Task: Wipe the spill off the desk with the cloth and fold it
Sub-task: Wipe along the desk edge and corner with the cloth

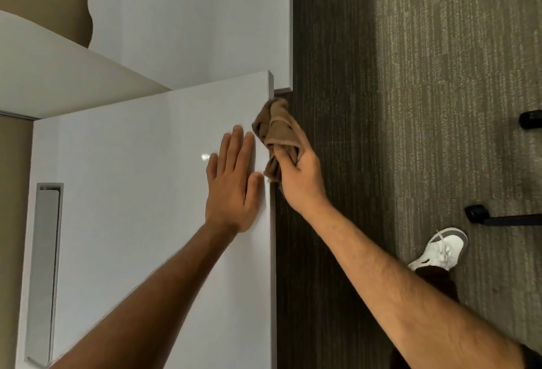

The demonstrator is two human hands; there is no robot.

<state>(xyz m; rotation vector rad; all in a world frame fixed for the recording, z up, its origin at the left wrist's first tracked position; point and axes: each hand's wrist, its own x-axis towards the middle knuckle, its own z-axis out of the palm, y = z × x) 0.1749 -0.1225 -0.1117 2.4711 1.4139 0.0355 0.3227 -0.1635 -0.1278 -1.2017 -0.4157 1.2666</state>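
A bunched brown cloth point(274, 131) hangs at the right edge of the white desk point(140, 192), partly over the desk's corner area and partly over the floor. My right hand point(302, 175) grips the cloth from below, fingers curled round its lower part, just off the desk's right edge. My left hand point(233, 181) lies flat on the desk top near that edge, fingers straight and together. A small bright glint on the desk sits just left of my left hand; I cannot tell whether it is liquid.
A long rectangular slot point(44, 269) is set into the desk at the left. A second white desk surface point(190, 22) lies beyond. Dark striped carpet point(410, 104) is to the right, with my white shoe point(440, 248) and black chair-base legs point(498, 217) on it.
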